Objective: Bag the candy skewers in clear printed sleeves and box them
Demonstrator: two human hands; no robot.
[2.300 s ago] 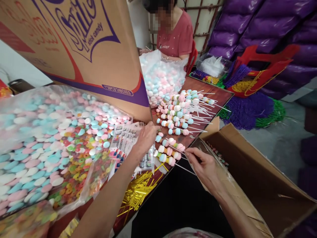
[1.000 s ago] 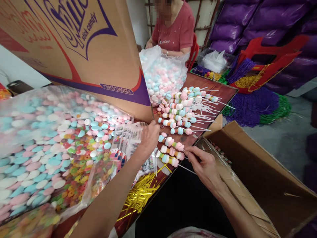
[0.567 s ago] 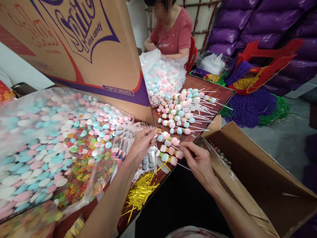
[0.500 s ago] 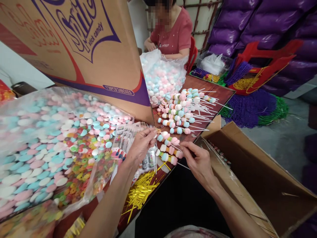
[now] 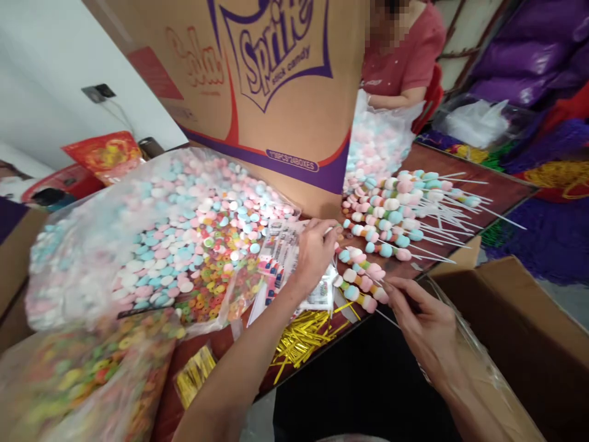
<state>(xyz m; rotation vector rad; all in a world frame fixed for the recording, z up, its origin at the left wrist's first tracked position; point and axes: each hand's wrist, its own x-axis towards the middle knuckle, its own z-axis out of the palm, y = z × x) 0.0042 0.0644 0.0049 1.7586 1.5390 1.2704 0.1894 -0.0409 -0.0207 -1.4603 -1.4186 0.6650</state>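
One likely squashy skewer (image 5: 359, 258), best held by its stick (image 5: 383, 283), sat pinched in the right hand (image 5: 427, 316), the left hand's (image 5: 317, 250) grasp unclear.

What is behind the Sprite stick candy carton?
Past the right edge of the carton, part of a clear bag of pink, white and blue candies shows, with a person in a red top beyond. The carton covers the bag's left side and anything else.
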